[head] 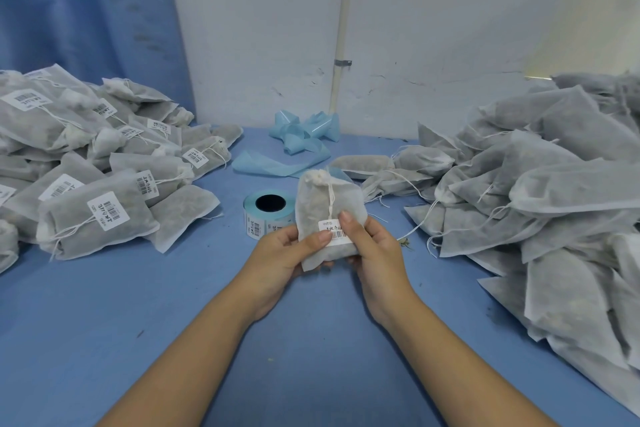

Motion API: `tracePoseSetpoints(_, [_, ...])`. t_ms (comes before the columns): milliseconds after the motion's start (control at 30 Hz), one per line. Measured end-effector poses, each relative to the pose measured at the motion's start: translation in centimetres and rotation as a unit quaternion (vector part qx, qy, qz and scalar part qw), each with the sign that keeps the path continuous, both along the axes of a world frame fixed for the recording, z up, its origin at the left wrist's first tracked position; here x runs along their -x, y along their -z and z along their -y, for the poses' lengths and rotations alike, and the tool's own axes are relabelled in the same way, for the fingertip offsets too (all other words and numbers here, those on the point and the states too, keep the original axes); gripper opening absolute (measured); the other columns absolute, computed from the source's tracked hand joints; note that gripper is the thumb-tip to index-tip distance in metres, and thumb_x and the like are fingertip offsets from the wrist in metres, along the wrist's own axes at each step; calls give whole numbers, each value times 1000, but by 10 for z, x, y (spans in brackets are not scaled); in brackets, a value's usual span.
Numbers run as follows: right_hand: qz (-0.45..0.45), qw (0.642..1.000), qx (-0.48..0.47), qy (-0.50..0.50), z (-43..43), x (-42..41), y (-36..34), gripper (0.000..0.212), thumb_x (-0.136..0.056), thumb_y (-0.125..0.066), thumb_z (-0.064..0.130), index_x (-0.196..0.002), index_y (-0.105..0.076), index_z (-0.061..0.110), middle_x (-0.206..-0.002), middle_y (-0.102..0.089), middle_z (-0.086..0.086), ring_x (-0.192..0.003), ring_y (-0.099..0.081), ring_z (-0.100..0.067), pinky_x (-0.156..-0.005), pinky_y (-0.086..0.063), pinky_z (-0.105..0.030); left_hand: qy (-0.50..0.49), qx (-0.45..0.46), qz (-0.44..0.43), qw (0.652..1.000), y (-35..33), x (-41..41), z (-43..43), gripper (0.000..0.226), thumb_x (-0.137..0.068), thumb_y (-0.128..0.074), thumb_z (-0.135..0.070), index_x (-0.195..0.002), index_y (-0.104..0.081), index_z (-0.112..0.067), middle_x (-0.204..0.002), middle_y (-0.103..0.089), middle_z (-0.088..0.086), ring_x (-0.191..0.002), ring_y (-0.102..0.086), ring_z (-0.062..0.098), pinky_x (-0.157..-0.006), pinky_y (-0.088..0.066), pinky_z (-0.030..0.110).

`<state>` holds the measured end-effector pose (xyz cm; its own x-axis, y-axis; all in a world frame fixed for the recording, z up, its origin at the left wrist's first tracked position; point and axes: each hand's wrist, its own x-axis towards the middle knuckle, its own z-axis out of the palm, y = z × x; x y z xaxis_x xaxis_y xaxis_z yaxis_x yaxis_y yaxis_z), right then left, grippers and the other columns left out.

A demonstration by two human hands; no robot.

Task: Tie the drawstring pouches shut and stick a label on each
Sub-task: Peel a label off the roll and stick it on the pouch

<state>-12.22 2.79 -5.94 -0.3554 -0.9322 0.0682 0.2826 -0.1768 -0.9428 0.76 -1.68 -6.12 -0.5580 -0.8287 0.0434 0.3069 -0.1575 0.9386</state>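
Centrally, both hands hold one pouch [325, 204] upright above the counter [173, 322]. The left hand [284, 253] grips its lower left side with the thumb tip at the left edge of the label [334, 230]. The right hand [374, 250] grips the lower right side with its thumb pressed on the label's top. The pouch is thin white fabric, filled with a dull grey-brown loose matter I cannot identify. Its neck is gathered shut, and the drawstring [330, 199] hangs down the front to the label.

Just beside the pouch at 10 o'clock lies one label roll [268, 210] with a blue core, on its side. At 12 o'clock a single tangle of blue backing strip [298, 146] trails toward the wall [415, 28].

Two heaps flank the hands. At 9 o'clock is the labelled pile [86, 156] of tied pouches, at least eight barcoded labels showing. From 1 to 4 o'clock is the larger unlabelled pile [536, 191], too heaped to count, with loose strings trailing out.

Bare counter runs between the heaps, widest at 6 o'clock under the forearms. The right heap reaches the frame's lower right edge. The counter ends at the wall and a blue curtain [86, 10].
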Motion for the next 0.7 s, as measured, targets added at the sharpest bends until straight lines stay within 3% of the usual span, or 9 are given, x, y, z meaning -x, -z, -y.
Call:
tracePoseSetpoints(233, [37,999,3,-13,2,3,1,36,-71,-71,35,-92,-68,6,-90,-68,-15,-83,-60,-27,-80,-47,-39,-13,-20,-24,999,1,2,1,33,-70,-70,-24,-98,-70,-8,-88,-74,4,-69,-67,9,-62,-52,17])
tracePoseSetpoints(367, [43,999,1,14,2,2,0,38,-69,-71,37,-91,-67,5,-90,-67,-16,-85,-59,-26,-81,-46,-36,-49,76,95,991,-2,2,-2,37,-68,-70,-45,-86,-67,-12,-63,-65,7,-47,-53,15,-47,-44,22])
tracePoseSetpoints(467, [59,998,-8,21,3,3,-2,44,-67,-68,44,-92,-65,8,-85,-66,-8,-75,-60,-16,-69,-48,-25,-72,88,139,984,-6,5,-5,27,-78,-68,-37,-81,-63,-11,-50,-54,2,-39,-42,13,-40,-34,20])
tracePoseSetpoints(533, [74,997,-20,31,4,4,-4,43,-65,-67,47,-88,-66,11,-77,-63,1,-60,-54,-9,-58,-44,-20,-131,28,39,990,-17,4,0,13,-85,-65,-22,-82,-60,-10,-55,-57,-2,-45,-48,10,-45,-40,19])
tracePoseSetpoints(567, [79,996,-26,37,4,5,-4,42,-64,-67,48,-87,-67,12,-73,-61,4,-55,-51,-8,-55,-42,-19,-150,-13,-64,987,-25,1,6,6,-86,-62,-15,-86,-60,-11,-67,-64,-4,-56,-58,9,-52,-46,19])
tracePoseSetpoints(600, [82,995,-32,40,5,6,-4,41,-65,-67,47,-86,-68,12,-70,-59,5,-53,-49,-7,-53,-42,-18,-154,-35,-168,973,-34,-4,12,14,-85,-61,-11,-99,-60,-11,-90,-69,-5,-75,-67,7,-63,-52,20])
tracePoseSetpoints(667, [87,995,-38,41,6,7,-2,35,-72,-68,42,-87,-68,11,-69,-59,6,-53,-49,-7,-52,-43,-18,-146,-46,-306,940,-44,-19,25,68,-77,-62,-4,-140,-38,-14,-138,-50,-10,-111,-63,9,-85,-56,32])
tracePoseSetpoints(700, [93,994,-39,41,6,8,-2,29,-77,-68,36,-87,-68,10,-69,-59,5,-53,-49,-7,-52,-44,-18,-144,-41,-326,934,-47,-25,27,88,-75,-61,-1,-150,-20,-20,-148,-39,-13,-116,-60,10,-88,-55,37])
